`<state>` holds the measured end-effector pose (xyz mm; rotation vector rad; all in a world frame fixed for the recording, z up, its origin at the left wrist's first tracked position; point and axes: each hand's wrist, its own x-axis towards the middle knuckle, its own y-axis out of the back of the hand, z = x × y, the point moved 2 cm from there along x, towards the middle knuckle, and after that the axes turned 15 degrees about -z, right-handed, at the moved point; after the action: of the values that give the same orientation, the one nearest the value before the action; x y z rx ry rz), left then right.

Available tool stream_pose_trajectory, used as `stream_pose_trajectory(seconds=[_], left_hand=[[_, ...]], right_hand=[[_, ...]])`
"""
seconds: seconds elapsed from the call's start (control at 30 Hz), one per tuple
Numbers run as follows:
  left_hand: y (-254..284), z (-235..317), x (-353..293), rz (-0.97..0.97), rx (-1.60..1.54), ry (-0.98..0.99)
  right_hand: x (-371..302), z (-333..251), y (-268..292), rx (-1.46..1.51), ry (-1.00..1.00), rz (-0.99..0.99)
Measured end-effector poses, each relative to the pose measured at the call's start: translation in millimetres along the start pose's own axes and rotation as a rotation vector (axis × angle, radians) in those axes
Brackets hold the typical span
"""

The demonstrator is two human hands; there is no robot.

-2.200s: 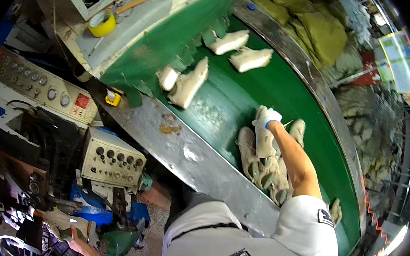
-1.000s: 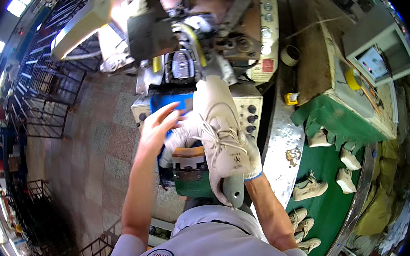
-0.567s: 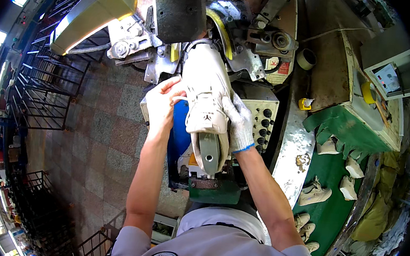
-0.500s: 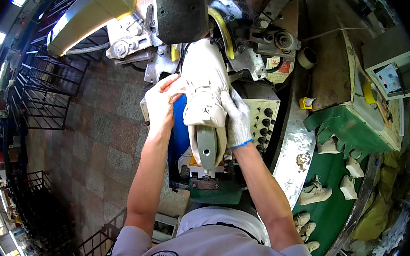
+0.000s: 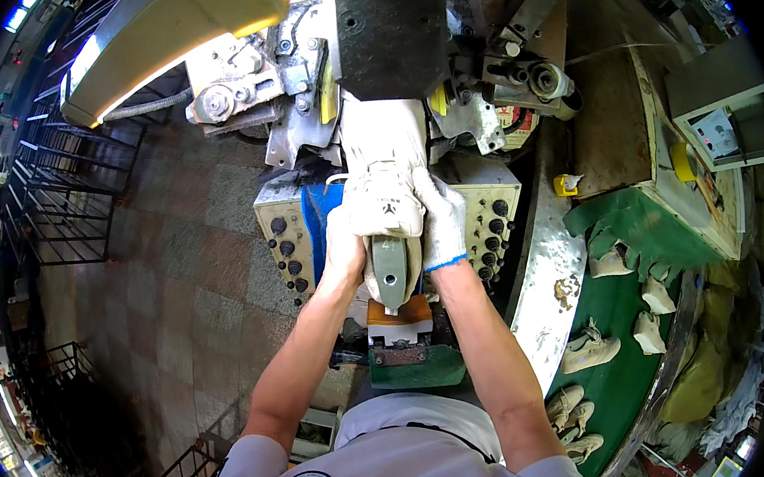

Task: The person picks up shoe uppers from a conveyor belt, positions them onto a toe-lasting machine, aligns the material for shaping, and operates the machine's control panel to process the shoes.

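Observation:
A cream shoe upper (image 5: 387, 170) sits over a grey-green shoe last (image 5: 389, 271), its far end under the black block (image 5: 383, 36) of a machine. My bare left hand (image 5: 346, 242) is closed against the upper's left side near the opening; its fingers are partly hidden behind it. From the right, my right hand (image 5: 444, 219), in a white knit glove with a blue cuff, grips the other side. Metal jaws with yellow pads (image 5: 329, 95) stand on both sides of the upper. Below the last is a brown-topped support (image 5: 402, 312).
Control boxes with black knobs (image 5: 496, 227) flank the work. A yellow machine arm (image 5: 182, 26) hangs at upper left. On the right, a green conveyor belt (image 5: 619, 303) carries several cream shoes (image 5: 590, 352), beside a green-draped bench (image 5: 650, 226). Black metal racks (image 5: 70, 181) stand at left.
My left hand has gone from pinching at the upper's far left edge to holding its near left side. The machine's black block now covers more of the upper's far end.

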<state>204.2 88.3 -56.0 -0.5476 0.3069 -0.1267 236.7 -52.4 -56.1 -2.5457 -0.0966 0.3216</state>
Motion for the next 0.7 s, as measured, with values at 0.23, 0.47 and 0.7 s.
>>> stream_pose_trajectory(seconds=[0.23, 0.47, 0.7], left_hand=[[13.5, -6.5, -4.0, 0.063, 0.202, -0.062], [122.0, -185.7, -143.9, -0.061, 1.403, 0.235], [123.6, -182.6, -133.9, -0.025, 1.237, 0.254]], right_hand=[[-5.2, 12.8, 14.4, -0.230, -0.012, 0.056], [-141.8, -3.8, 123.3, -0.058, 0.070, 0.099], [-205.1, -48.5, 133.6, -0.109, -0.025, 0.340]])
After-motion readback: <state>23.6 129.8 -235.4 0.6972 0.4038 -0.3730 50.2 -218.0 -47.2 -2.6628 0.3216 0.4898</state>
